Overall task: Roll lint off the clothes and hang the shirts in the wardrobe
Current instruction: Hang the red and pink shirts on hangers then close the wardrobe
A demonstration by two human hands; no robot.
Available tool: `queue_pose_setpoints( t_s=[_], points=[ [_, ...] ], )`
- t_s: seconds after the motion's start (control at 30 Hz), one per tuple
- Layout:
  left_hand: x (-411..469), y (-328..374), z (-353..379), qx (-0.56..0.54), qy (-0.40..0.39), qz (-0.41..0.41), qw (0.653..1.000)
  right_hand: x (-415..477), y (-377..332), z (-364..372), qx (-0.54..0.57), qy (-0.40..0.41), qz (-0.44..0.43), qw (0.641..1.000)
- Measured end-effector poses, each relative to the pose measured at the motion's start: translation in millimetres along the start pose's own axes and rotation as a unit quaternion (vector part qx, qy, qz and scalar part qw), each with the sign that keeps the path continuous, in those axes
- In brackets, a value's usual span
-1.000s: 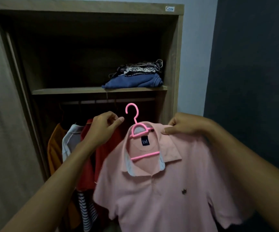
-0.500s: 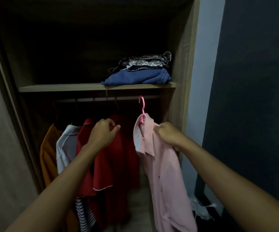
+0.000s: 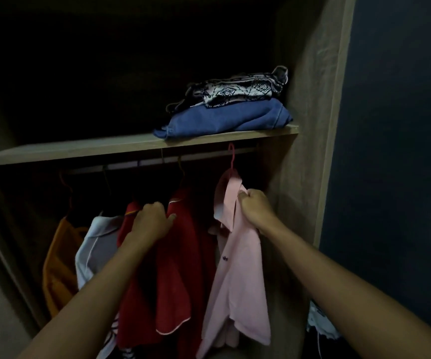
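A pink polo shirt (image 3: 237, 275) hangs edge-on from a pink hanger (image 3: 231, 158) whose hook sits at the rail (image 3: 157, 161) under the wardrobe shelf. My right hand (image 3: 254, 207) grips the shirt's shoulder just below the collar. My left hand (image 3: 153, 221) is closed on the shoulder of a red shirt (image 3: 175, 275) hanging to the left of the pink one. A second red shirt, a white shirt (image 3: 94, 244) and an orange garment (image 3: 59, 265) hang further left.
Folded clothes, a blue one (image 3: 224, 119) under a patterned one (image 3: 237, 90), lie on the wooden shelf (image 3: 79, 149). The wardrobe's right side panel (image 3: 310, 125) is close beside the pink shirt. A dark wall (image 3: 395, 125) stands to the right.
The pink shirt has gone from facing me outside the wardrobe to hanging edge-on at the rail. My view has moved closer. My left hand stays on the red shirts.
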State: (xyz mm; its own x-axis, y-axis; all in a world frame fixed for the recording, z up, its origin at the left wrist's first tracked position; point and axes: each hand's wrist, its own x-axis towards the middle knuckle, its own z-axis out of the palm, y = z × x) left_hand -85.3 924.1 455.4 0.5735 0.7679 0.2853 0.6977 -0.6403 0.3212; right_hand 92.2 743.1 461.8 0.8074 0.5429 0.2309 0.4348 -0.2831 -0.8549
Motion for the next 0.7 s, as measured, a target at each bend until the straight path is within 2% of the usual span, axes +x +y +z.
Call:
queue_pose_setpoints(
  t_s=[0.27, 0.4, 0.7],
  points=[
    [17, 4, 21, -0.029, -0.038, 0.046, 0.998, 28, -1, 14, -0.006, 0.040, -0.009, 0.999],
    [19, 12, 25, -0.045, -0.050, 0.063, 0.996, 28, 10, 15, -0.021, 0.026, -0.002, 0.999],
    [-6, 32, 22, -0.070, -0.010, 0.051, 0.996, 26, 27, 3, -0.040, 0.001, -0.026, 0.999]
  ],
)
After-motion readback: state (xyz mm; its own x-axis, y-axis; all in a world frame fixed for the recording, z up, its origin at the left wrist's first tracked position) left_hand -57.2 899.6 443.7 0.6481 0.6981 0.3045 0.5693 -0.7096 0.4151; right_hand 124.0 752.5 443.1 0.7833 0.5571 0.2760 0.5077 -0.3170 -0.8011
